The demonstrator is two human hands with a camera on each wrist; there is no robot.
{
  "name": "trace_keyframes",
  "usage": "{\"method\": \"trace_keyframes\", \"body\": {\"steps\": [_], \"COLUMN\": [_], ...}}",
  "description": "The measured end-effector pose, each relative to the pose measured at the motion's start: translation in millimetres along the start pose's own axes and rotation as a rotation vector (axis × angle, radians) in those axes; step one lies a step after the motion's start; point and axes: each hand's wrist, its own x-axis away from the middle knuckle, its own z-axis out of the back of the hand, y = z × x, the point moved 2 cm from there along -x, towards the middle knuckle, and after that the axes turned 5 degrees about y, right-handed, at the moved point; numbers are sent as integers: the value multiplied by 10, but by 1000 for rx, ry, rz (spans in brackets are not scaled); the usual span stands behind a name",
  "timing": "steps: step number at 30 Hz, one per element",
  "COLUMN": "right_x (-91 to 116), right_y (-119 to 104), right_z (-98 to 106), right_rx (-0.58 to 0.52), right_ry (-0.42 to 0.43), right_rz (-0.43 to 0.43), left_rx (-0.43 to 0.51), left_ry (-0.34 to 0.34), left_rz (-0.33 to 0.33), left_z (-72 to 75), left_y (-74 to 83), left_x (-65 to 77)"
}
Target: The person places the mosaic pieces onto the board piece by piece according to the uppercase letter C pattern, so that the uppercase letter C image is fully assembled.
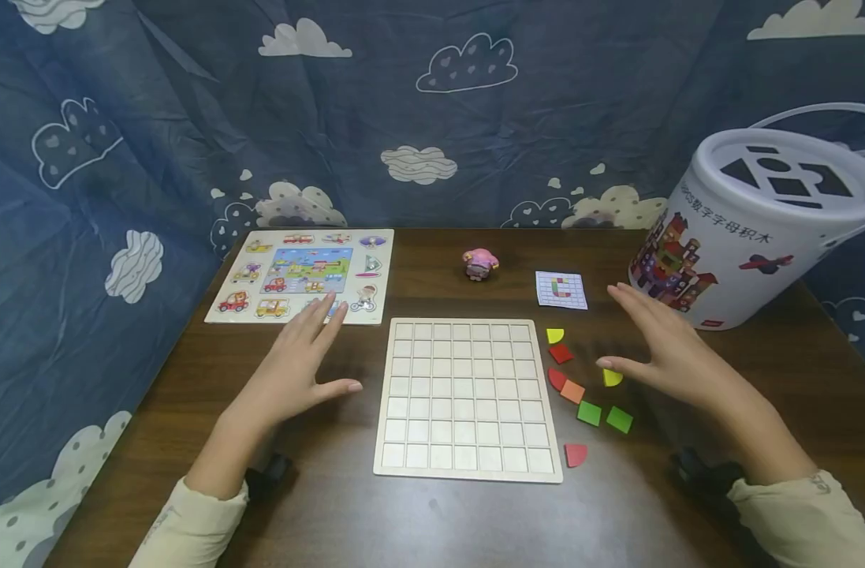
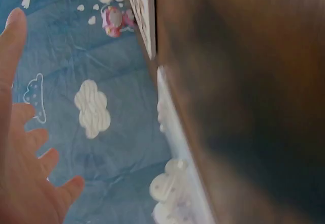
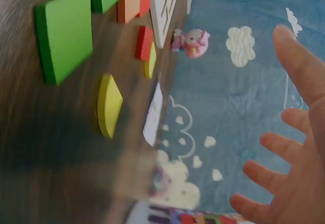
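My left hand [image 1: 295, 369] is held over the table left of the wooden grid board [image 1: 469, 401], fingers spread and nothing in it. On the other side, my right hand [image 1: 676, 347] hovers with thumb and fingers apart, also holding nothing. Its thumb overlaps a yellow quarter-round piece [image 1: 613, 379] in the head view. Between the board and that hand lie a second yellow piece [image 1: 556, 336], a red square [image 1: 561, 353], a red quarter-round [image 1: 557, 379], an orange square [image 1: 572, 391], two green squares [image 1: 589, 413] and a pinkish-red quarter-round [image 1: 576, 454].
A picture puzzle board [image 1: 219, 312] lies at the back left. Behind the grid board stand a small pink figurine [image 1: 480, 264] and a pattern card [image 1: 561, 290]. A tall white bucket [image 1: 740, 237] with a slotted lid fills the back right, beside my right fingers.
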Motion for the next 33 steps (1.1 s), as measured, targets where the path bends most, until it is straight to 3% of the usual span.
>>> {"method": "trace_keyframes", "body": {"steps": [4,16,19,23,33], "right_x": [-113,-287,-318,-361,-436], "right_y": [-1,75,84,76,14], "right_z": [-150,-657,-749,-837,-916], "right_rx": [-87,-194,-194,-174,-133], "right_ry": [-43,-78,-66,-51,25], "right_rz": [-42,-141,-143,-170,-201], "left_rx": [99,404,419,382,360], "left_ry": [-8,-159,-181,-168,-156], "left_rz": [27,150,179,170,168], "left_z": [-158,-584,-680,-768,-799], "left_y": [91,185,170,173,206], "left_x": [32,147,181,206,206]}}
